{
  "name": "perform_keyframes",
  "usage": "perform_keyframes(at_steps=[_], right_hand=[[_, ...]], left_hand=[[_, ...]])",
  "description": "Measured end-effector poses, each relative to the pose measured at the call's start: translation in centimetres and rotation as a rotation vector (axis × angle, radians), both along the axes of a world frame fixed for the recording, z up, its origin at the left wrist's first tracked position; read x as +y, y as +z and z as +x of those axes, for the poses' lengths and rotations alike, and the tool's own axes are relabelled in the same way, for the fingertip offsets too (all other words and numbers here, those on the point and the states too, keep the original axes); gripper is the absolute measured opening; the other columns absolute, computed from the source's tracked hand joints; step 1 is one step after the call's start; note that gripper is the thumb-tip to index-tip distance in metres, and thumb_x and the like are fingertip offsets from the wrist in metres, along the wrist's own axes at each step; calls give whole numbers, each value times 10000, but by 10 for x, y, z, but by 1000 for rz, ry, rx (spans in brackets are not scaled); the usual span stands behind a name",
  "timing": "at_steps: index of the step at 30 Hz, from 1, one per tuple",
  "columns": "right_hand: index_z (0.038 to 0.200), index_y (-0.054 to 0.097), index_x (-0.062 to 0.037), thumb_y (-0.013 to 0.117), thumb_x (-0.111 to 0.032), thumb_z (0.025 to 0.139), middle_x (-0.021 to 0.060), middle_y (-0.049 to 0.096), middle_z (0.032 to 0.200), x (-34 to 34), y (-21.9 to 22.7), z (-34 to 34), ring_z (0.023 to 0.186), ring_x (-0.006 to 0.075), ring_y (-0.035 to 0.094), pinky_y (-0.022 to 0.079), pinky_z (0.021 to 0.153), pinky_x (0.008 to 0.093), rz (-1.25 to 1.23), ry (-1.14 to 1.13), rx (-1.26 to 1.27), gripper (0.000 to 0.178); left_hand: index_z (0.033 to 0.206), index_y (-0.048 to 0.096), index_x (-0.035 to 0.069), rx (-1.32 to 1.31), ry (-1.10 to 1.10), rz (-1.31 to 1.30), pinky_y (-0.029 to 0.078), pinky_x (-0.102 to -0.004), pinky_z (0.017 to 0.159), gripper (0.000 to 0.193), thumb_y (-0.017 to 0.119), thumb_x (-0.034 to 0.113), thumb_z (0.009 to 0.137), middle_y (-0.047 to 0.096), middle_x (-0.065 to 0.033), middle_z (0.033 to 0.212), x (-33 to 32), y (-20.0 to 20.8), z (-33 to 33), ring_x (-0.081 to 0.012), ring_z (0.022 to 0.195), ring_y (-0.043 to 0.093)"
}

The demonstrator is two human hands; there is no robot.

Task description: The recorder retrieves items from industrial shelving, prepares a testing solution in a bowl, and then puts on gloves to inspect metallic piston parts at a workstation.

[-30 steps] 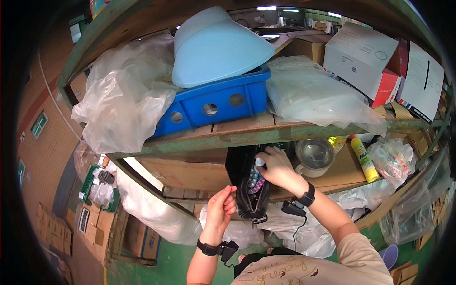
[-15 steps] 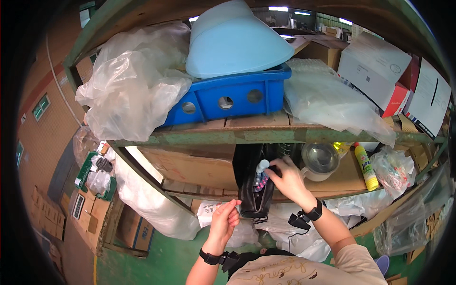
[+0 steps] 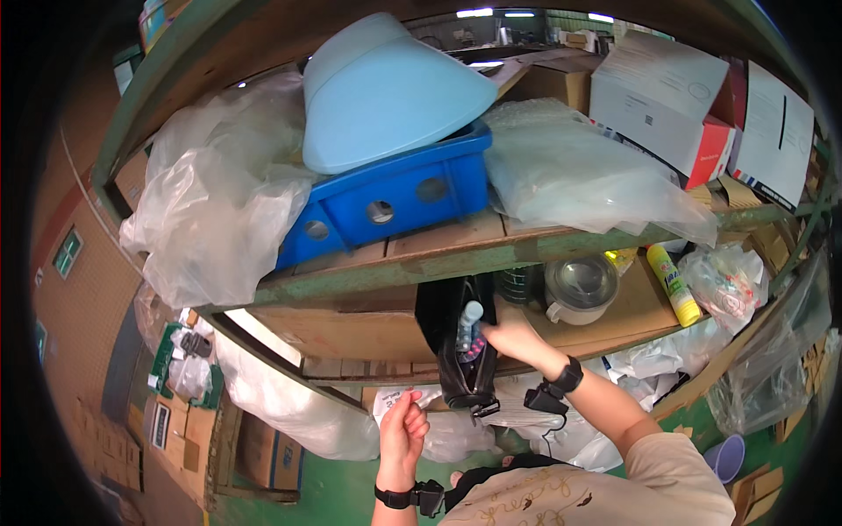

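On the lower shelf lies a long black bag (image 3: 456, 386), unzipped along its top, its near end over the shelf edge. Inside it a pale blue-capped item with pink dots (image 3: 471, 326) pokes up; its kind is unclear, perhaps a folded umbrella. My right hand (image 3: 509, 337) reaches into the bag beside that item, and its fingers are hidden there. Left of the bag's near end, my left hand (image 3: 403, 427) is raised with its fingers curled closed. Whether anything small is pinched in it I cannot make out. A white printed packet (image 3: 395, 401) shows just behind it.
A clear lidded pot (image 3: 581, 285) and a yellow bottle (image 3: 674, 285) stand right of the bag; a cardboard box (image 3: 342, 329) is on its left. Above, the green shelf beam (image 3: 386, 273) bears a blue crate (image 3: 395, 206) with a light blue visor (image 3: 395, 96), and plastic bags (image 3: 210, 228).
My right hand has gone from beside the capped item deeper into the bag, hiding its fingers. My left hand stays closed, slightly lower. The view has shifted and tilted.
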State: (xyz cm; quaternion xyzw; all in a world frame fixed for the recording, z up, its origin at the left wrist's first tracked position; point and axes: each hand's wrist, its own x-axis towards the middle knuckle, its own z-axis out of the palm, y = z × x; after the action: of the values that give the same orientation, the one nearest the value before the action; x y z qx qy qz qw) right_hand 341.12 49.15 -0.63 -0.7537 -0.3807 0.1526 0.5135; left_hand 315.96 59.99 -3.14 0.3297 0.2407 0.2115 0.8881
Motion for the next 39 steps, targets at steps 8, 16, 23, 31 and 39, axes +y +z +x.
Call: perform_keyframes(at_steps=[8, 16, 23, 31, 39], right_hand=[[1222, 484, 86, 531, -86, 871, 245, 611, 1012, 84, 29, 56, 801, 308, 688, 571, 545, 375, 310, -119, 112, 393], [1216, 494, 66, 512, -95, 882, 241, 592, 1064, 142, 2, 49, 857, 324, 668, 569, 599, 402, 329, 39, -190, 371], [1211, 505, 45, 494, -104, 893, 237, 573, 1117, 188, -23, 71, 913, 341, 649, 567, 653, 430, 267, -113, -319, 351], [1222, 516, -11, 428, -117, 916, 213, 501, 1282, 191, -30, 103, 1060, 390, 562, 496, 840, 523, 402, -461, -296, 335], [1364, 451, -37, 456, -151, 893, 144, 359, 1451, 142, -16, 59, 1299, 341, 351, 291, 1063, 489, 203, -148, -371, 484]], left_hand=[[973, 615, -13, -22, 131, -11, 211, -205, 447, 263, 554, 244, 973, 285, 62, 597, 7, 1, -21, -52, 509, 266], [975, 619, 24, 44, 275, -73, 209, -215, 445, 266, 556, 283, 967, 283, 57, 594, -1, -13, -70, -61, 511, 266], [991, 630, 32, 132, 377, -16, 209, -204, 423, 279, 548, 298, 972, 323, 57, 614, -6, -7, -111, -52, 503, 280], [961, 639, 31, 198, 345, -3, 212, -203, 403, 292, 560, 312, 969, 307, 60, 602, 1, 13, -114, -47, 495, 266], [978, 638, 17, 230, 358, -40, 213, -212, 427, 301, 535, 299, 983, 297, 56, 600, -1, 22, -113, -54, 505, 252]])
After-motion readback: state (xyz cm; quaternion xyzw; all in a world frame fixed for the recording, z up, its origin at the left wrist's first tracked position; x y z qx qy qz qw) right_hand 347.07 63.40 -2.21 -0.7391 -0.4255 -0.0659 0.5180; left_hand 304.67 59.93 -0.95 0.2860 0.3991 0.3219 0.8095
